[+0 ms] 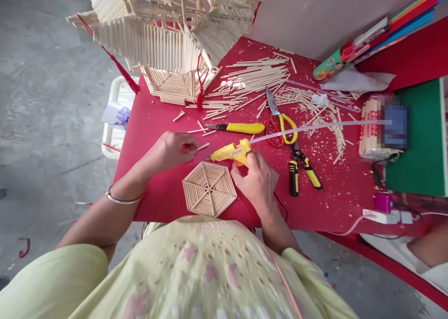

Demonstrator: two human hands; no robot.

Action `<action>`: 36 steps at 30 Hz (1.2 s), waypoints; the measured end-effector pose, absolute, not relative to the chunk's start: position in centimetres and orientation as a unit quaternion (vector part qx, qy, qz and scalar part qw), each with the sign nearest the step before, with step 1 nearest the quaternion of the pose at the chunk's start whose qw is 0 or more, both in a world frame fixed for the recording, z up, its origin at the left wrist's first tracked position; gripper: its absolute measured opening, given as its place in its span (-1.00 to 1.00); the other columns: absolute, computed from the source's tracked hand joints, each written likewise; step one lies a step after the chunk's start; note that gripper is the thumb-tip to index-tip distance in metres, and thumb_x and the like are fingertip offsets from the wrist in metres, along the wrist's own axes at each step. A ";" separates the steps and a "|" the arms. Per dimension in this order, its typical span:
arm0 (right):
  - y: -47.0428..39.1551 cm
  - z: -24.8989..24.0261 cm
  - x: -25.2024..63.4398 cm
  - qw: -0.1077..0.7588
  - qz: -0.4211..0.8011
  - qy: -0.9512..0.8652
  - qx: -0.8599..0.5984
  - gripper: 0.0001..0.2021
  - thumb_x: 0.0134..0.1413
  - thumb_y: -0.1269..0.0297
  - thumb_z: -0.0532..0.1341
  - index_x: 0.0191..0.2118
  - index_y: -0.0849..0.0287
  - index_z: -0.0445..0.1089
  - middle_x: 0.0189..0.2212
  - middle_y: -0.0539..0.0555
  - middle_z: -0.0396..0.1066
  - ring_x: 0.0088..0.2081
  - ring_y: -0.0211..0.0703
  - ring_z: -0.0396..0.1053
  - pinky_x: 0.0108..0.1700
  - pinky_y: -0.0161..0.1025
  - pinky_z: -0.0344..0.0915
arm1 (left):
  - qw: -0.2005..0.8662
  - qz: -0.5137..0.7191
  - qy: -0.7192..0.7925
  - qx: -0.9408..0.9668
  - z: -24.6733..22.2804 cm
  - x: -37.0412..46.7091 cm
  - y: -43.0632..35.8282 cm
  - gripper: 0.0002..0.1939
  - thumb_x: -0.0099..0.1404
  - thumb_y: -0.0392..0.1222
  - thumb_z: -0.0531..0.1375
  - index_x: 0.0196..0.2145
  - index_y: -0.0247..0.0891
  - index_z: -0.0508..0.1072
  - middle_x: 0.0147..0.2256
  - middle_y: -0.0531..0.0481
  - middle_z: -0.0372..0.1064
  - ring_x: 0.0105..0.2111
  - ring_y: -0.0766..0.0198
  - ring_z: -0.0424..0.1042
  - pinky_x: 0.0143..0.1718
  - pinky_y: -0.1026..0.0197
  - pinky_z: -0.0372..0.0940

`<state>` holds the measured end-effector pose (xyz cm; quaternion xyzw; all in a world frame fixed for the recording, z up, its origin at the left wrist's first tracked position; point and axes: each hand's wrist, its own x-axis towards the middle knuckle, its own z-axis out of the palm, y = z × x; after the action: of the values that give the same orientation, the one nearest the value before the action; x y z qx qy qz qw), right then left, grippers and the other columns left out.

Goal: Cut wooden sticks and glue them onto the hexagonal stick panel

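My left hand pinches a short wooden stick, its free end pointing right. Wrapped round the handle of a yellow hot glue gun is my right hand. The gun's nozzle points left, close to the stick; whether they touch I cannot tell. A long clear glue stick runs out of the gun's back toward the right. Just below the nozzle, a hexagonal panel of wooden sticks lies flat on the red table.
Beyond my hands lie a yellow utility knife, scissors, cutters and loose sticks. A tiered stick model with red tassels stands at the back left. A power strip sits at the right; part of another person shows beyond.
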<state>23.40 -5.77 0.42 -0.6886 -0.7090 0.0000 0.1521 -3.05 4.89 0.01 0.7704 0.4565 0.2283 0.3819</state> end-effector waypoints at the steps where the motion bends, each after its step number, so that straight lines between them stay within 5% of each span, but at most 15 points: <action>1: -5.7 0.3 23.4 0.146 0.003 -0.712 -0.687 -0.74 0.25 0.14 0.23 -0.06 0.18 0.45 -0.30 0.17 0.46 -0.36 -0.02 0.40 -0.41 -0.13 0.12 | 0.418 0.244 0.468 0.739 0.0 -3.0 4.9 -0.91 0.18 -0.21 0.32 -0.37 -0.26 0.62 -0.48 -0.01 0.49 -0.50 0.35 0.30 -0.40 0.26 0.16; 11: -5.4 0.2 23.5 0.132 -0.033 -0.730 -0.669 -0.76 0.22 0.17 0.24 -0.07 0.17 0.42 -0.33 0.10 0.46 -0.35 -0.07 0.38 -0.40 -0.17 0.09 | 0.628 0.268 0.490 0.542 -0.3 -1.5 4.5 -0.71 0.11 -0.05 0.44 -0.37 -0.38 0.60 -0.51 -0.08 0.50 -0.57 0.38 0.35 -0.55 0.35 0.18; 36: -5.9 -0.2 24.9 0.110 -0.021 -0.727 -0.677 -0.73 0.24 0.18 0.20 -0.01 0.19 0.40 -0.28 0.09 0.47 -0.30 -0.09 0.40 -0.37 -0.20 0.10 | 0.591 0.207 0.471 0.621 -0.8 -0.4 4.9 -0.78 0.17 -0.10 0.36 -0.34 -0.34 0.59 -0.50 -0.02 0.56 -0.52 0.30 0.51 -0.48 0.35 0.36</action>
<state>24.90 -5.88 -0.21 -0.6774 -0.7270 -0.0212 0.1101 -0.39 4.88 -0.82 0.6214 0.4707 0.2074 0.5910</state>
